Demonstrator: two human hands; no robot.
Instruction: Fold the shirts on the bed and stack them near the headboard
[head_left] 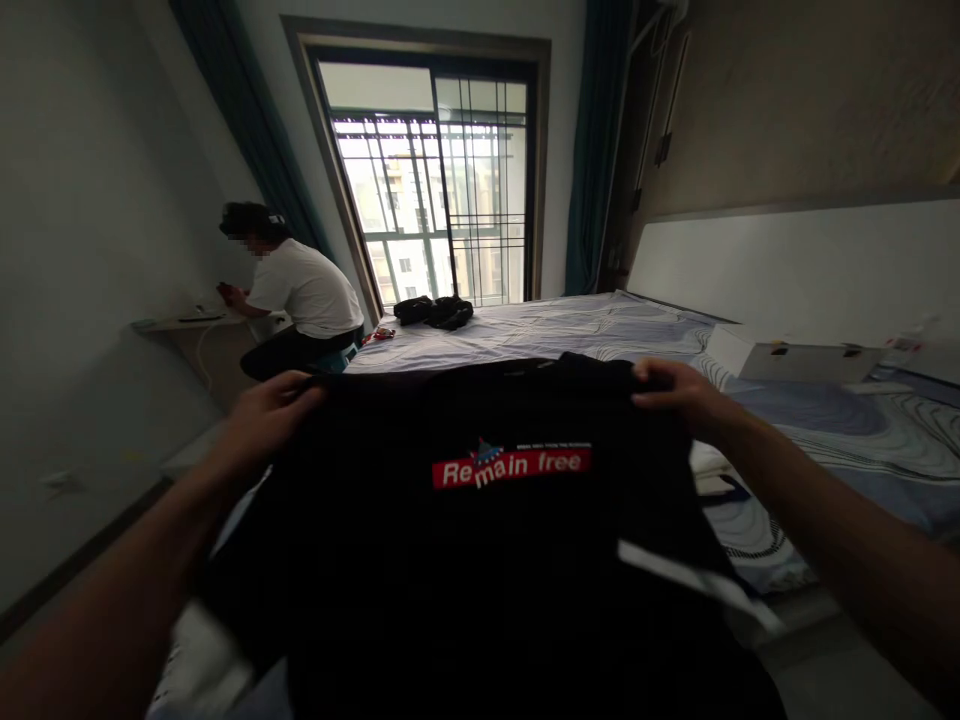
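A black T-shirt [480,560] hangs spread out in front of me, its printed front with a red "Remain free" strip facing me. My left hand [274,408] is closed on the shirt's left shoulder edge as I see it. On the other side, my right hand [679,392] pinches the right shoulder edge, thumb and fingers pressed together. Between the hands the collar runs along the top. The lower part of the shirt drops out of the frame. A pale strip crosses its lower right side, slightly blurred.
Behind the shirt lies a bed [570,320] with a patterned sheet. On it are a dark heap of cloth [435,312], a white box [795,352] and a folded pale cloth [709,462]. A person [307,285] sits at a small wall desk [191,325] on the left.
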